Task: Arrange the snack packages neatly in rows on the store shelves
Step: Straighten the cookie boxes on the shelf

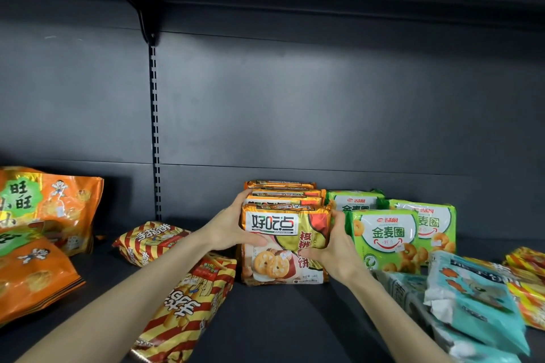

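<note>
Orange biscuit pack (284, 244) upright, gripped by both hands, left (233, 230), right (333, 247).

Your left hand (233, 230) and right hand (330, 247) gripped the front cookie pack (284, 247) by its sides, upright before a row of the same packs (283, 190) on the dark shelf (280, 318). Green packs (386, 239) stood just right; striped bags (188, 303) lay left.

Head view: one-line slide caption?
Left hand and right hand grip the front cookie pack of an upright row, green ring-snack packs standing beside it.
</note>
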`<action>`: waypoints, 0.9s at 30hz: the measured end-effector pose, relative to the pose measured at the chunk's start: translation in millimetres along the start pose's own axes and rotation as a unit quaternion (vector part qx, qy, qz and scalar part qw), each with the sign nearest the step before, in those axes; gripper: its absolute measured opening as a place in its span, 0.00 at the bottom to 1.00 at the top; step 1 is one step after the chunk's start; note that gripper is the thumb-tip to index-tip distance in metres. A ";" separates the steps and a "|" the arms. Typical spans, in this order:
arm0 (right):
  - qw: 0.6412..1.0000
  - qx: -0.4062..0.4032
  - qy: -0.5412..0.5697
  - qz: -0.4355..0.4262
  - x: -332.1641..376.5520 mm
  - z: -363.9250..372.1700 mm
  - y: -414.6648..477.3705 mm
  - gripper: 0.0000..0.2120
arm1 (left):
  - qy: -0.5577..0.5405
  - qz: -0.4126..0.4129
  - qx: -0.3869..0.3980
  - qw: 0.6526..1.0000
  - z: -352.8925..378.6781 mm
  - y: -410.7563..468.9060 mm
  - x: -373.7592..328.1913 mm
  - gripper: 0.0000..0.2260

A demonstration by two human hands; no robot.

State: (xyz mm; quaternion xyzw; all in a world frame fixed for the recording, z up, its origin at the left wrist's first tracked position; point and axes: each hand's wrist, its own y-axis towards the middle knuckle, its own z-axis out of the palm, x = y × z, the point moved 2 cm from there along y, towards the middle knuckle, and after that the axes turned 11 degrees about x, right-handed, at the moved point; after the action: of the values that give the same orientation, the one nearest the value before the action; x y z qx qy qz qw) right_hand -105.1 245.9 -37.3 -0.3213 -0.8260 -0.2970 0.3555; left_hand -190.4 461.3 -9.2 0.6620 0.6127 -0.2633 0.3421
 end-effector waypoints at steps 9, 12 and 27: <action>1.000 0.030 0.001 0.003 5.4 -1.8 -0.3 0.46 | 0.024 0.024 -0.001 0.999 3.8 3.0 0.9 0.50; 0.999 0.048 0.008 0.006 8.4 -1.8 -3.0 0.53 | -0.047 0.035 0.045 0.997 7.5 3.9 2.5 0.57; 0.996 0.059 -0.052 0.050 17.3 -7.4 2.5 0.58 | 0.080 -0.041 0.047 0.995 -1.1 1.0 -6.0 0.56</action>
State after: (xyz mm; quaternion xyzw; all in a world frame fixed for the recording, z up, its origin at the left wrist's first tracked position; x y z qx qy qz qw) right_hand -109.7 247.7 -19.0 -0.3558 -0.8424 -0.2124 0.3445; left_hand -190.2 458.4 -3.8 0.6705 0.6519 -0.2517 0.2492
